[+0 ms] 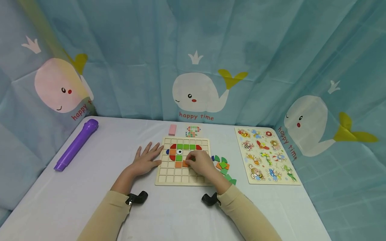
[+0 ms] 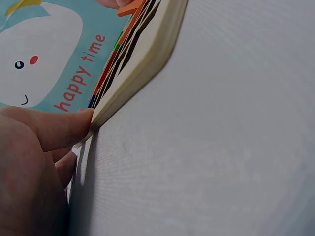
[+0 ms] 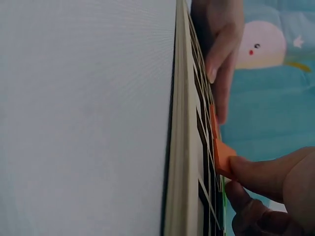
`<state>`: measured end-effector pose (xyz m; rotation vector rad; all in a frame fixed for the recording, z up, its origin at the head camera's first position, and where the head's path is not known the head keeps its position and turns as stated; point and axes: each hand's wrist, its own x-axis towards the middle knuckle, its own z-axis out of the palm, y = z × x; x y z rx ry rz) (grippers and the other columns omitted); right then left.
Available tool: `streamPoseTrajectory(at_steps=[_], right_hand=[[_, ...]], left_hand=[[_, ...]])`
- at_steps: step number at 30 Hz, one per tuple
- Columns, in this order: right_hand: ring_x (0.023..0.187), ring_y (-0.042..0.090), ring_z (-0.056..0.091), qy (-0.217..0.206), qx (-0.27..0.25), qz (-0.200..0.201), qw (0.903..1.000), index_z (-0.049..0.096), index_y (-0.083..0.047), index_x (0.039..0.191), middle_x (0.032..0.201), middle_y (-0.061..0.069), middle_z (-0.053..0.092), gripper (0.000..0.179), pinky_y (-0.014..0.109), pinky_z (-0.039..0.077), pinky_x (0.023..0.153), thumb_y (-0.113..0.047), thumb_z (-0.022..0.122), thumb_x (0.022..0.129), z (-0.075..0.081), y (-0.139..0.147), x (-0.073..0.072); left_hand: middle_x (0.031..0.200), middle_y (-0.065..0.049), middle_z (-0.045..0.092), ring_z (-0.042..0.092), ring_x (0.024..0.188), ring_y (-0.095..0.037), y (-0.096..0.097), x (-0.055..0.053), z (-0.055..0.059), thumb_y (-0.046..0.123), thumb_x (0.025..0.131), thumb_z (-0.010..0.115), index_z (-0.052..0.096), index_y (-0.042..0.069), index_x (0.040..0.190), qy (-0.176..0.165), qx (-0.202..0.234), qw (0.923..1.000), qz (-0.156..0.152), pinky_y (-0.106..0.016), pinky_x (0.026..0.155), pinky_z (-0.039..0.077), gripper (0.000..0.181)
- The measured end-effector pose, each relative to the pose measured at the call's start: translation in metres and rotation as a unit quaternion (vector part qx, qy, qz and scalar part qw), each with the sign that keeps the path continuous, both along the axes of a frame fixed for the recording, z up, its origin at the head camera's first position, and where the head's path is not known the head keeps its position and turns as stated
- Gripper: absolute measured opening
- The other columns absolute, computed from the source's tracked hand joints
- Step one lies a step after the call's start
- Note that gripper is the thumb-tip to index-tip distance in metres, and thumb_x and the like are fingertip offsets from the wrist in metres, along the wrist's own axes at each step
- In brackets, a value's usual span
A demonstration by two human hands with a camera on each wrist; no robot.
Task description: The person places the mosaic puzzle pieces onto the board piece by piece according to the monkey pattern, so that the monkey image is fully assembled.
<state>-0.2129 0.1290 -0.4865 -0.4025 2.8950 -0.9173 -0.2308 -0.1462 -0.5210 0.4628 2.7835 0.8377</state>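
Observation:
A wooden grid board [image 1: 170,180] lies on the table, with red, green, orange and blue tiles and a round eye tile [image 1: 179,152] set in its cells. My right hand [image 1: 201,162] is over the middle of the grid. Between thumb and fingertips it pinches an orange tile [image 3: 224,158], tilted against the grid beside another orange tile [image 1: 178,164]. With fingers spread, my left hand [image 1: 144,163] rests at the board's left side. Its thumb [image 2: 74,127] touches the board's edge in the left wrist view. The right hand covers part of the grid.
Loose green, orange and blue tiles [image 1: 224,171] lie right of the board. Behind it are a pink block [image 1: 172,130] and a small pattern card [image 1: 193,131]. An insect puzzle board [image 1: 265,155] lies at the right, a purple tube [image 1: 75,146] at the left.

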Motion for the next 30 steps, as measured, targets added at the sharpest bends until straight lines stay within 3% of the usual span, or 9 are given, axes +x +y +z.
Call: streamPoseTrajectory(at_steps=[5, 11, 21, 30], right_hand=[[0.079, 0.007, 0.060, -0.004, 0.020, 0.004, 0.9998, 0.075, -0.024, 0.082, 0.082, -0.013, 0.067, 0.011, 0.028, 0.050, 0.067, -0.031, 0.078, 0.090, -0.001, -0.003, 0.001], [0.079, 0.009, 0.060, -0.005, 0.014, 0.004, 0.9999, 0.076, -0.021, 0.094, 0.086, -0.010, 0.068, 0.009, 0.028, 0.051, 0.069, -0.029, 0.078, 0.091, 0.002, 0.006, 0.007], [0.078, 0.009, 0.063, -0.015, -0.021, -0.030, 0.9992, 0.076, -0.016, 0.098, 0.089, -0.006, 0.072, 0.008, 0.029, 0.054, 0.070, -0.020, 0.076, 0.091, 0.009, 0.050, 0.018], [0.071, 0.007, 0.060, -0.014, -0.022, -0.075, 0.9968, 0.076, -0.015, 0.097, 0.083, -0.006, 0.070, 0.010, 0.027, 0.051, 0.065, -0.019, 0.079, 0.089, 0.000, 0.096, 0.025]], left_hand=[[0.170, -0.008, 0.017, -0.004, 0.157, -0.037, -0.001, -0.001, -0.002, 0.035, 0.100, 0.058, 0.029, 0.019, 0.161, 0.002, -0.002, 1.0000, 0.001, -0.063, 0.120, -0.017, 0.069], [0.170, -0.009, 0.016, -0.005, 0.157, -0.037, 0.000, -0.002, -0.004, 0.037, 0.100, 0.057, 0.029, 0.019, 0.161, 0.001, -0.002, 1.0000, -0.002, -0.064, 0.119, -0.017, 0.069], [0.170, -0.009, 0.017, -0.004, 0.157, -0.037, -0.002, -0.003, -0.002, 0.035, 0.100, 0.058, 0.029, 0.018, 0.161, 0.006, -0.008, 1.0000, -0.001, -0.063, 0.120, -0.016, 0.069], [0.170, -0.009, 0.017, -0.003, 0.157, -0.038, -0.001, -0.001, 0.002, 0.036, 0.101, 0.056, 0.029, 0.018, 0.161, 0.008, -0.009, 0.9999, -0.008, -0.064, 0.120, -0.015, 0.068]])
